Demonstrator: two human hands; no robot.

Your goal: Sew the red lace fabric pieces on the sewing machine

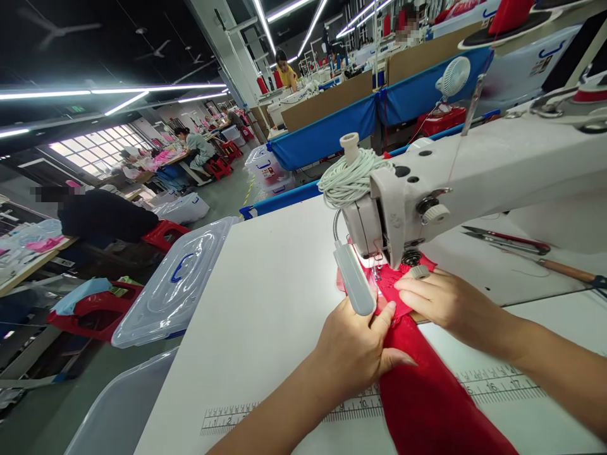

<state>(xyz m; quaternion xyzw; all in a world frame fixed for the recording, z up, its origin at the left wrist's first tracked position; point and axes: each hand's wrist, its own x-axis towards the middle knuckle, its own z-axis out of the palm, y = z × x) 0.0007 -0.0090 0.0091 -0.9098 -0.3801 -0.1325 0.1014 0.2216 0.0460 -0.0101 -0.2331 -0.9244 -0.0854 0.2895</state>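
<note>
A piece of red fabric (427, 385) runs from the front edge of the table up under the needle area of a white sewing machine (497, 170). My left hand (353, 341) lies on the fabric's left side, its index finger stretched out and its thumb apart; the small grey lamp (355, 278) covers some of its fingers. On the other side, my right hand (443, 297) has its fingers pressed together on the gathered red fabric close to the presser foot (377, 272). The fabric under the machine head is partly hidden.
Tweezers and scissors (507, 240) and a wooden-handled tool (569, 272) lie right of the machine. A ruler strip (351, 411) marks the white table (246, 303). A lidded plastic bin (175, 278) stands left. Pale cord (353, 177) hangs on the machine head. Other people sit beyond.
</note>
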